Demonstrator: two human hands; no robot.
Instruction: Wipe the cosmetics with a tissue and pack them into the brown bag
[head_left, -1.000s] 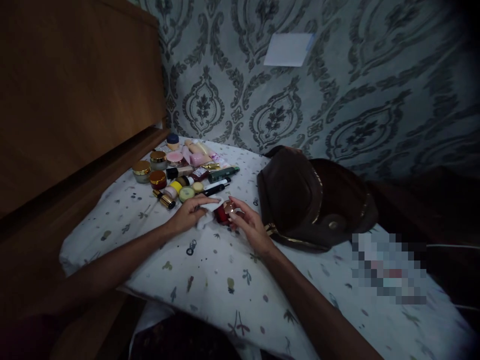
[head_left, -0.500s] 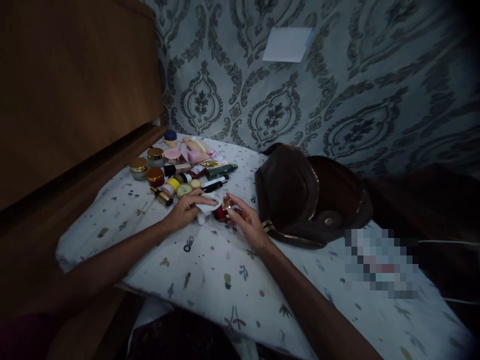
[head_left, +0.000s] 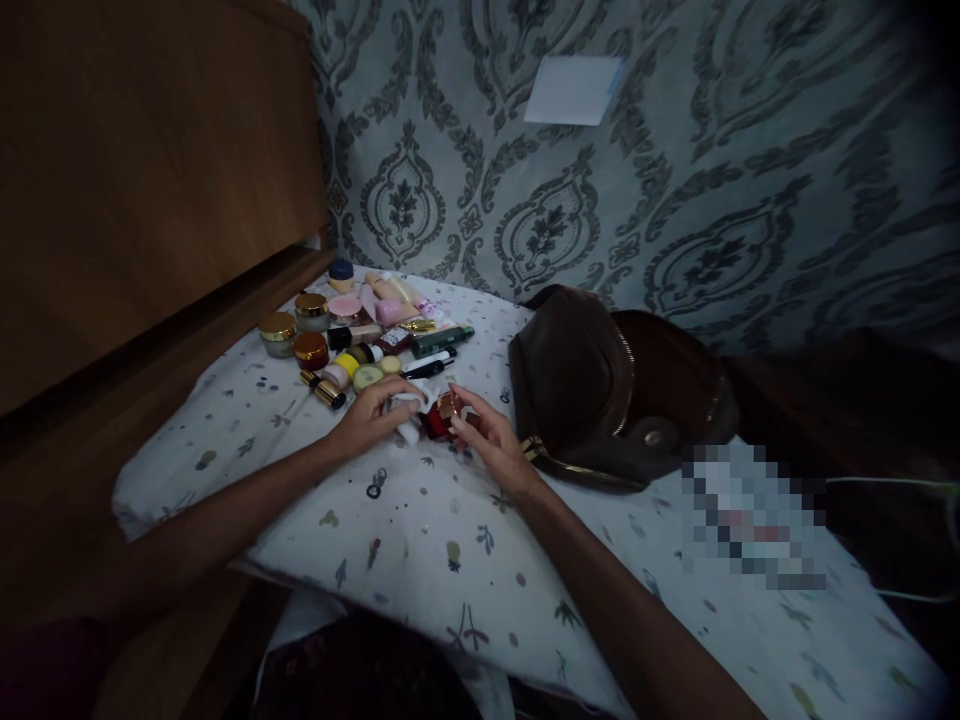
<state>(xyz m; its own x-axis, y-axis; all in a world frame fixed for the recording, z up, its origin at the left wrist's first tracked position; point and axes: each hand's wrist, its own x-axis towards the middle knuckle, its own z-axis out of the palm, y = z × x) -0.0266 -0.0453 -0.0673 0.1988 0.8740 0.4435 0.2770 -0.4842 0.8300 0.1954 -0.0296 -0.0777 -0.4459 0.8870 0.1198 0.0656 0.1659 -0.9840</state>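
Note:
My left hand (head_left: 373,413) is closed on a crumpled white wipe (head_left: 409,430), its thumb and fingers pinching the cloth. Against the wipe's right side is a small dark red bottle (head_left: 434,421) with a shiny rose-gold cap (head_left: 448,404). Fingers of my right hand (head_left: 486,436) grip the bottle at its cap. Just beyond my hands lie a black tube (head_left: 424,370), a pale green round jar (head_left: 367,377) and a gold-and-black lipstick tube (head_left: 324,389).
Several cosmetics, among them a gold-lidded jar (head_left: 278,333) and a dark green tube (head_left: 442,341), spread over the patterned sheet (head_left: 420,580). An open brown leather bag (head_left: 574,380) stands at right. A wooden cabinet (head_left: 157,170) borders the left; a papered wall (head_left: 465,180) rises behind.
The wipe has shifted off the front of the bottle toward the left, so more of the red glass shows. My left fingers have bunched the cloth. My right hand keeps its hold.

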